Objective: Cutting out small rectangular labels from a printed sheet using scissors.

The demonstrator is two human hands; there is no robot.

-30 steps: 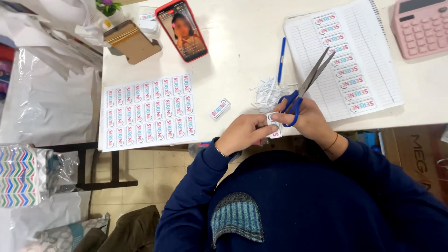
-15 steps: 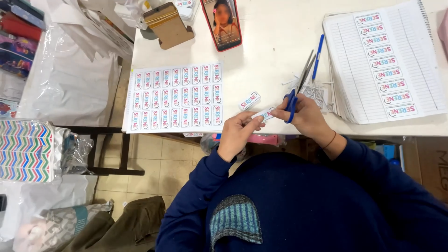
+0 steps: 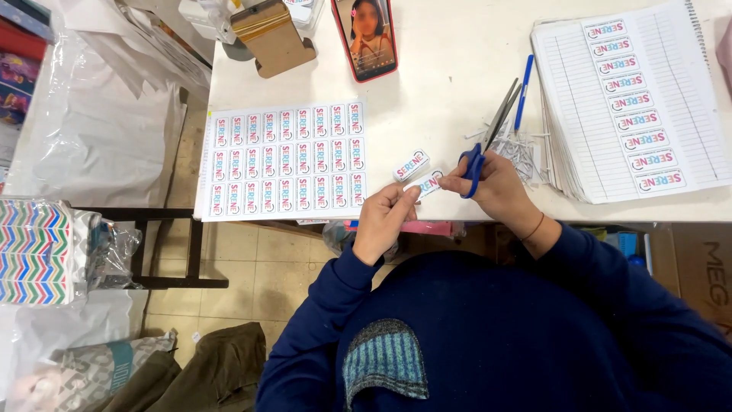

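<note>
Head view, only one. Left hand (image 3: 383,220) sits lower centre of frame at the table edge, fingers pinched shut on one end of a small cut label (image 3: 428,184). Label is held just over the near edge of the white table (image 3: 442,107), tilted, its other end touching the right hand (image 3: 497,185).

Right hand is centre frame, fingers closed through the blue handles of the scissors (image 3: 488,133). Blades point up and to the right, nearly closed, tips near the blue pen (image 3: 523,91). Blades are clear of the held label.

A second loose label (image 3: 411,165) lies flat on the table just above the held one, apart from both hands.

Sheet of uncut labels (image 3: 286,160) lies left of centre, flat, near edge flush with the table edge. Pile of thin paper trimmings (image 3: 522,149) is just right of the right hand, between it and the spiral notebook (image 3: 671,69). Notebook fills the upper right, with a column of cut labels laid down its lined page.

Phone (image 3: 364,34) is propped at top centre, screen lit. Brown cardboard piece (image 3: 273,34) is left of it. Zigzag-patterned packet stack (image 3: 34,252) is at the left edge, off the table. White plastic sheeting (image 3: 99,114) is upper left.
</note>
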